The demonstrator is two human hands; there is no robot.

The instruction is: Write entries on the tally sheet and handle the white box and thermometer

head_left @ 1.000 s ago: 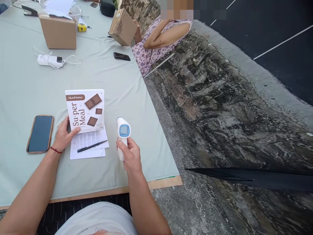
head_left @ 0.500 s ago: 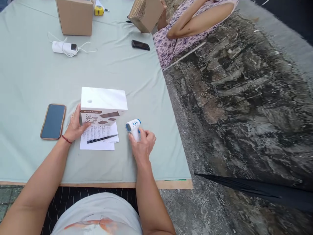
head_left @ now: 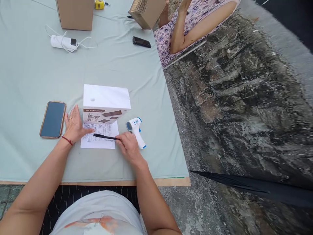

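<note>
My right hand (head_left: 129, 146) pinches one end of a black pen (head_left: 105, 136) over the written paper sheets (head_left: 97, 144). My left hand (head_left: 74, 124) lies spread to the left of the sheets, its thumb reaching over their edge. Behind the papers stands a white box (head_left: 107, 97) with brown print on its front; part of the sheets is hidden by it. A white and blue infrared thermometer (head_left: 136, 131) lies on the cloth just right of my right hand. Left of my left hand rests a smartphone (head_left: 53, 119) in a brown case.
Across the pale green tablecloth (head_left: 36, 81) lie a white device with a cable (head_left: 64, 43), a black phone (head_left: 141, 42) and a yellow tape measure (head_left: 99, 4). Cardboard boxes (head_left: 75, 14) stand at the back. A person in a patterned garment (head_left: 162, 42) sits at the right edge.
My right hand has let go of the thermometer, now lying on the table, and taken hold of the pen. My left hand has come off the white box and spread out.
</note>
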